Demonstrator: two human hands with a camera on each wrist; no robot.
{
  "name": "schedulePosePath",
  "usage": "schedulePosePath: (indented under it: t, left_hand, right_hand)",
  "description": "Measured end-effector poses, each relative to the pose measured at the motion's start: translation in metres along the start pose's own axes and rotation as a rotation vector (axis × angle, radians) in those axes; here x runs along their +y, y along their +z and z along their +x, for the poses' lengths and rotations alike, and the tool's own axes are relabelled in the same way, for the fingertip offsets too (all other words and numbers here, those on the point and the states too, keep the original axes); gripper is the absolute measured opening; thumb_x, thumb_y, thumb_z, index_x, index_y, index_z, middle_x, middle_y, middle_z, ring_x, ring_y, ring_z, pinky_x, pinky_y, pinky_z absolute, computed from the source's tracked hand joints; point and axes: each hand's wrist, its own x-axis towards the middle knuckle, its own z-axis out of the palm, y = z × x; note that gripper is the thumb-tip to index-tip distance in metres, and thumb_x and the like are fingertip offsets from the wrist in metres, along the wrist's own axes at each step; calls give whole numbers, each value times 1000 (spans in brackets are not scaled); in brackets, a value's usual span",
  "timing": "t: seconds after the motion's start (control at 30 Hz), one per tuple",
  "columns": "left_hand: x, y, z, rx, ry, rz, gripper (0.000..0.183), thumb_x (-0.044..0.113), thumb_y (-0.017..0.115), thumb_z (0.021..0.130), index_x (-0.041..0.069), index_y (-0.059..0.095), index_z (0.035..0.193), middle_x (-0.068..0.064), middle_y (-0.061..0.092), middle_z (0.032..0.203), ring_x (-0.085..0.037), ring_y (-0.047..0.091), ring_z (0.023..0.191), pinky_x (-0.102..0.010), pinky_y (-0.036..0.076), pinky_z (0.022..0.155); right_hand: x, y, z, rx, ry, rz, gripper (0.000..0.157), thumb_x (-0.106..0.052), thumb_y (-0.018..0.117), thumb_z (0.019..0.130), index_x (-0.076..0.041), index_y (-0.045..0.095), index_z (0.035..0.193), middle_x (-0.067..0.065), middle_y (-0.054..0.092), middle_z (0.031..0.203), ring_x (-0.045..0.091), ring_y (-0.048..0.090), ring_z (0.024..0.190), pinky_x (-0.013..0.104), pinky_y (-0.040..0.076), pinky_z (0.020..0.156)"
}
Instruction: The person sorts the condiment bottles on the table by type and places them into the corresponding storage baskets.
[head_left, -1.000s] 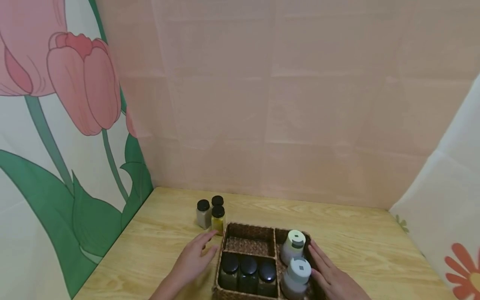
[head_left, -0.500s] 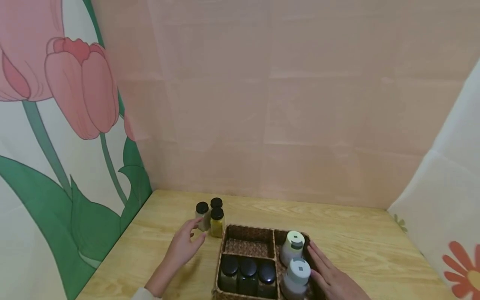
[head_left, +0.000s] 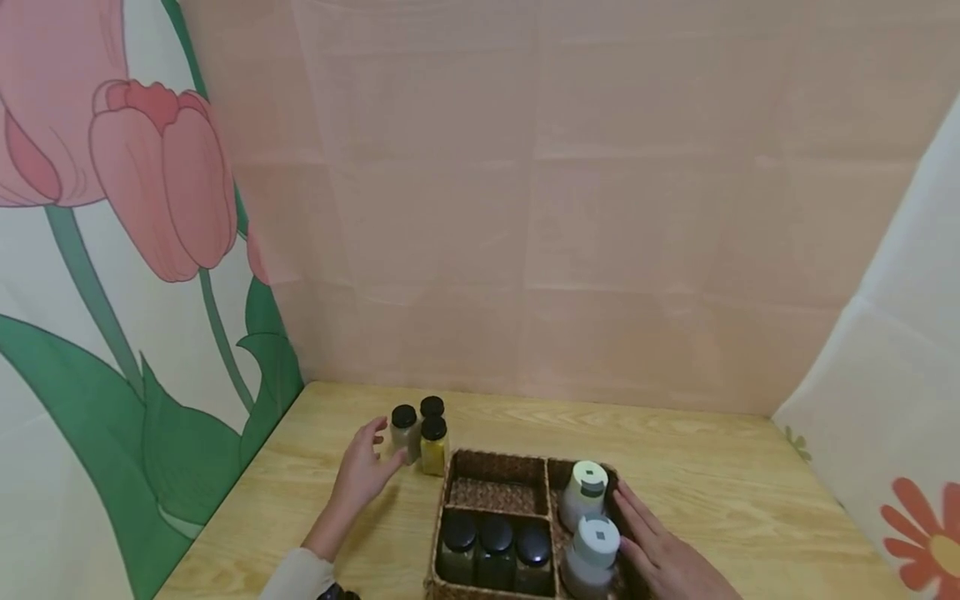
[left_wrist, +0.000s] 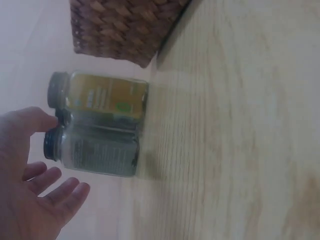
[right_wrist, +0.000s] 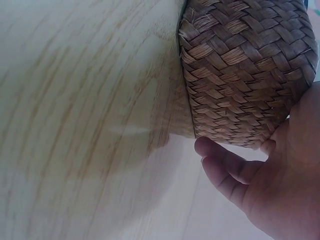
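Three small black-capped spice jars stand together behind and left of a woven basket (head_left: 491, 457). One is a greyish jar (head_left: 406, 439), one a yellow-labelled jar (head_left: 433, 454), and the rear jar (head_left: 432, 407) is mostly hidden. My left hand (head_left: 363, 468) is beside the greyish jar, thumb and fingers spread apart, holding nothing. In the left wrist view the thumb overlaps the caps of the jars. My right hand (head_left: 660, 546) rests against the basket's right side with fingers extended; the right wrist view shows the fingertips at the woven wall (right_wrist: 240, 75).
Inside the basket, three dark-lidded jars (head_left: 496, 550) fill the front left compartment. Two white-capped bottles (head_left: 588, 500) stand in the right compartment. The back left compartment shows its woven bottom. A pink cloth (head_left: 525, 208) hangs behind the wooden table (head_left: 697, 450).
My left hand has moved from the basket's left edge, leftward and away from me, to beside the greyish jar. The right hand stays against the basket.
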Motion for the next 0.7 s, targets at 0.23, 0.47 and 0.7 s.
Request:
schedulePosePath:
  t: [0.23, 0.47, 0.7]
  left_hand:
    - [-9, 7, 9, -15, -34, -6, 68, 21, 77, 91, -3, 46, 146, -22, 54, 141, -39, 58, 121, -51, 56, 94]
    - [-16, 15, 17, -10, -44, -5, 65, 20, 77, 90, -5, 48, 143, -24, 55, 139, -40, 60, 117, -52, 56, 93]
    - [-17, 21, 23, -21, -72, -15, 65, 20, 77, 90, -4, 49, 142, -26, 53, 139, -40, 59, 117, -54, 55, 93]
  right_hand:
    - [0, 0, 0, -1, 4, 14, 78, -57, 43, 104, -9, 23, 162, 17, 14, 169, 44, 41, 141, 62, 47, 98]
    - [0, 1, -1, -1, 2, 16, 78, -57, 42, 104, -9, 23, 162, 15, 14, 169, 42, 41, 141, 61, 48, 98]
    - [-1, 1, -1, 6, 11, 21, 78, -58, 42, 104, -10, 23, 162, 15, 15, 169, 42, 42, 141, 61, 48, 98]
